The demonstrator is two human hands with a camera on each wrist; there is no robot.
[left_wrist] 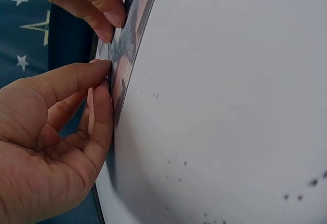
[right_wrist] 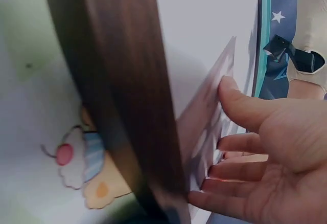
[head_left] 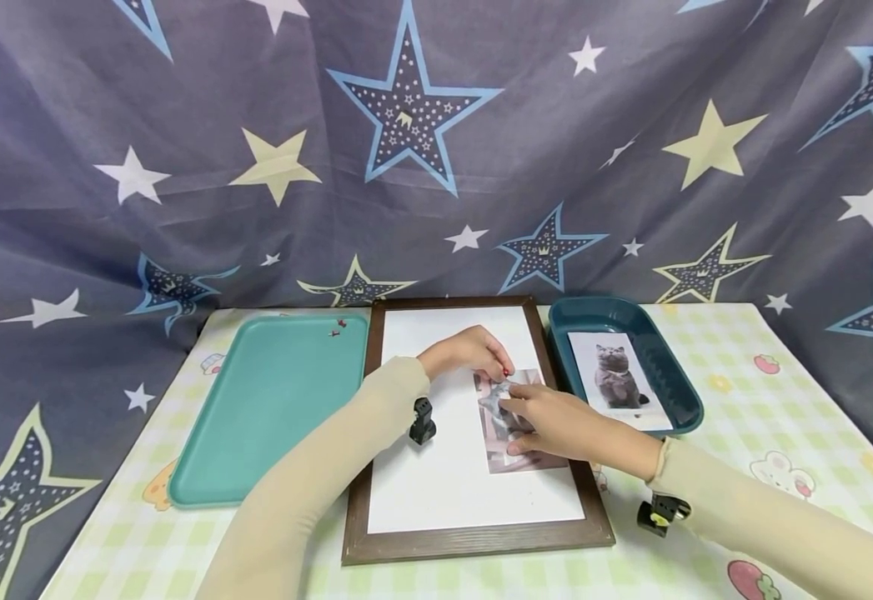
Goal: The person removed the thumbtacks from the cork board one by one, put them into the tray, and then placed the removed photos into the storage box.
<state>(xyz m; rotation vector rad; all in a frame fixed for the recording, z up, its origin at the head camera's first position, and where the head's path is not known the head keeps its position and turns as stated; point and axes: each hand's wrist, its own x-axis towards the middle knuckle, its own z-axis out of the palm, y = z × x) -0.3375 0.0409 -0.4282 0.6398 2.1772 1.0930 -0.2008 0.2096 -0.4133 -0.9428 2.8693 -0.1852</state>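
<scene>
On a white board (head_left: 421, 500) with a brown wooden frame (head_left: 474, 546) lies a photo (head_left: 507, 458) of a grey cat on pink. My left hand (head_left: 469, 350) pinches a red push pin (head_left: 507, 372) at the photo's top edge; in the left wrist view, thumb and forefinger meet there and hide the pin. Just below, my right hand (head_left: 556, 421) rests its spread fingertips on the photo and covers part of the cat. The right wrist view shows this right hand (right_wrist: 276, 152) with thumb and fingers extended against the photo (right_wrist: 204, 106).
Left of the board is a green tray (head_left: 271, 408) with a few red push pins (head_left: 337, 327) in its far right corner. A dark teal bin (head_left: 687, 392) on the right holds another cat photo (head_left: 589, 375). A starry curtain (head_left: 203, 150) hangs behind the checked tablecloth (head_left: 736, 400).
</scene>
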